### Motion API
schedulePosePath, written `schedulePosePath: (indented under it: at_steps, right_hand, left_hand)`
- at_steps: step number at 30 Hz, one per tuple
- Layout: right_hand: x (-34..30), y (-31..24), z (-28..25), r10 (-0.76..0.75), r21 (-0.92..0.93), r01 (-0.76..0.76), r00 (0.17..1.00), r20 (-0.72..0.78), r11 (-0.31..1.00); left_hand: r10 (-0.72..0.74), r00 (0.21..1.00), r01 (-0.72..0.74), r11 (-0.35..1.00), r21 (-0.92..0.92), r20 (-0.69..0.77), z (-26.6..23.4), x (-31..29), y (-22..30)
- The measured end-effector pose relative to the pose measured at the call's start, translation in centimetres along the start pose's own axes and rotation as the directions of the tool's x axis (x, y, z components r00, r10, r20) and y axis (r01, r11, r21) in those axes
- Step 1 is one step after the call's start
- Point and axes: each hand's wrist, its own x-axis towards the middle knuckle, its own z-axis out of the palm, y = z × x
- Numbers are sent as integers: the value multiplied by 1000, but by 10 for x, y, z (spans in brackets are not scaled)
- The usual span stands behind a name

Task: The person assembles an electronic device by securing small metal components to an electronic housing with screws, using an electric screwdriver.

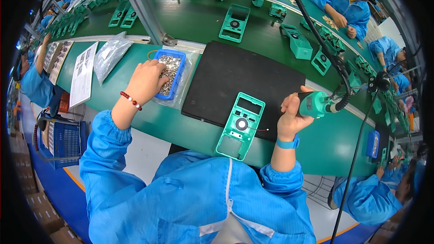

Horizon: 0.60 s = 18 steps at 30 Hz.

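Observation:
My left hand (pixel 147 79) rests over a blue tray (pixel 181 73) heaped with small silver screws (pixel 170 67). Its thumb and fingers look apart, with the fingertips down among the screws; whether a screw is between them is too small to tell. In my right hand (pixel 289 117) is a green electric screwdriver (pixel 315 104) with a black coiled cable, held tilted above the table. Between my hands lies a green plastic housing (pixel 233 142), partly on a black mat (pixel 239 70) and reaching over the table's near edge. A round speaker (pixel 241 124) with a thin wire sits inside it.
A green conveyor belt (pixel 181 20) beyond the mat carries several housings (pixel 234 22). At left lie a clear plastic bag (pixel 110 54) and a printed sheet (pixel 82 77). A metal post (pixel 142 7) and a hanging black cable (pixel 357 153) flank the workspace. Co-workers (pixel 343 2) sit across the belt.

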Motion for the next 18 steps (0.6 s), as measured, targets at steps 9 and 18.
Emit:
schedulePosePath:
  at_steps: [9, 18]
  right_hand:
    - [0, -2, 0, 10, -24, -10, 999, 30, 1000]
    - [14, -51, 8, 165, 17, -173, 961, 220, 985]
  left_hand:
    - [-8, 981, -17, 992, -125, -194, 7, -9, 6]
    - [-51, 967, -44, 933, -358, -251, 5, -26, 34]
